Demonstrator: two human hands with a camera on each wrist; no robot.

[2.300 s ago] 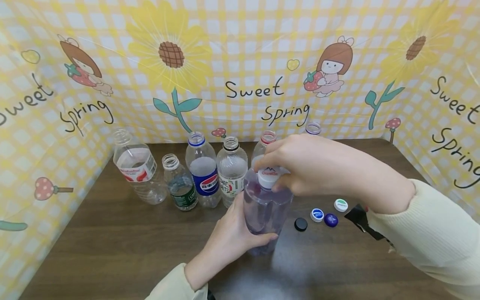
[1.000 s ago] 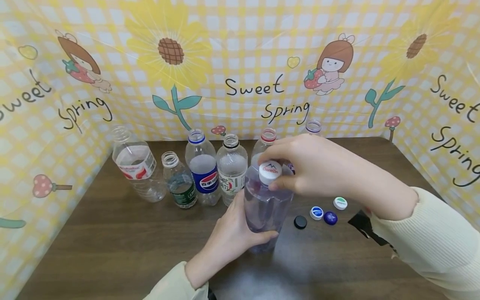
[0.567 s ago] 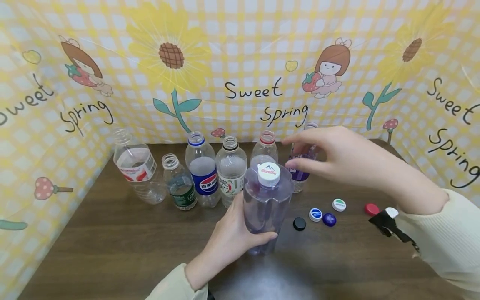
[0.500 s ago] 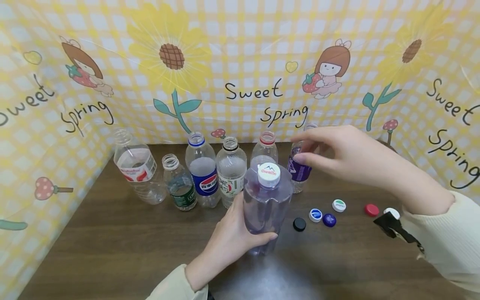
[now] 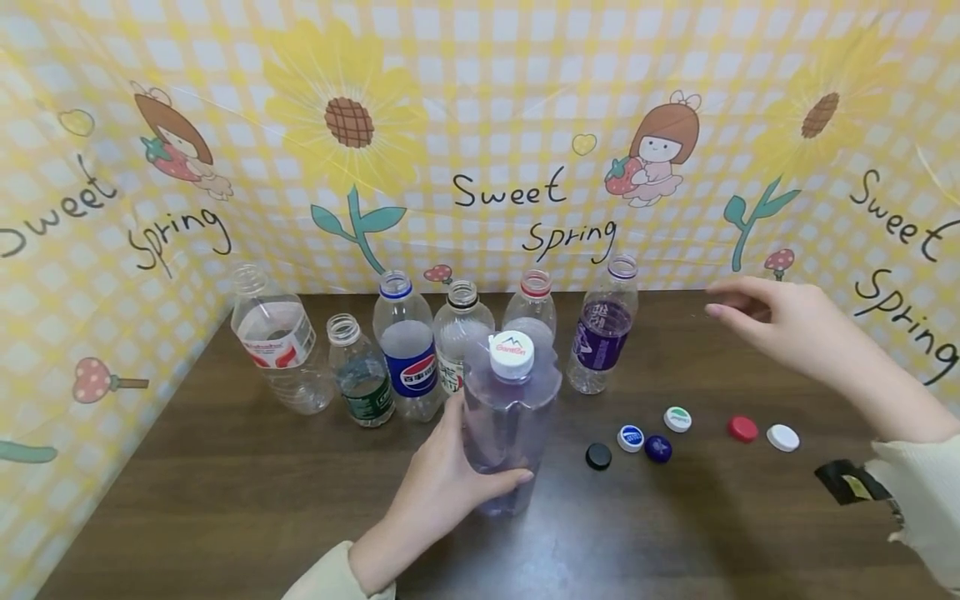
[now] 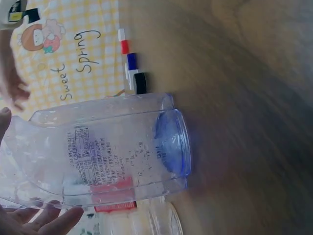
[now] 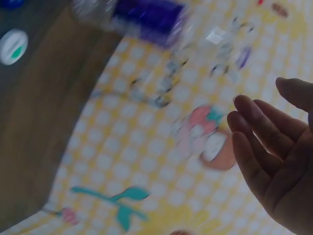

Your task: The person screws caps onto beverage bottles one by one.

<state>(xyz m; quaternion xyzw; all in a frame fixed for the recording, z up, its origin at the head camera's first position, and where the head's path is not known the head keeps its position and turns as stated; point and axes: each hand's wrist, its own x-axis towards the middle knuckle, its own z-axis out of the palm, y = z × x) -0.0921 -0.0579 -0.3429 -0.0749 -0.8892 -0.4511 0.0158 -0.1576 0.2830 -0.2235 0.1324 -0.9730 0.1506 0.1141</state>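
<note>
My left hand grips a large, clear, purplish bottle around its body, thumb in front. A white cap sits on the bottle's neck. In the left wrist view the same bottle shows printed text and a bluish base, with fingertips along its side. My right hand is in the air at the right, fingers loosely bent and holding nothing. The right wrist view shows this hand with thumb and fingers apart.
Behind stand several uncapped bottles, among them a red-labelled one, a green-labelled one, a Pepsi bottle and a purple-labelled one. Loose caps, such as a black one and a red one, lie right. Patterned cloth walls the table.
My right hand has let go of the white cap and moved away to the right, uncovering the purple-labelled bottle and the red and white caps. The held bottle has shifted slightly left.
</note>
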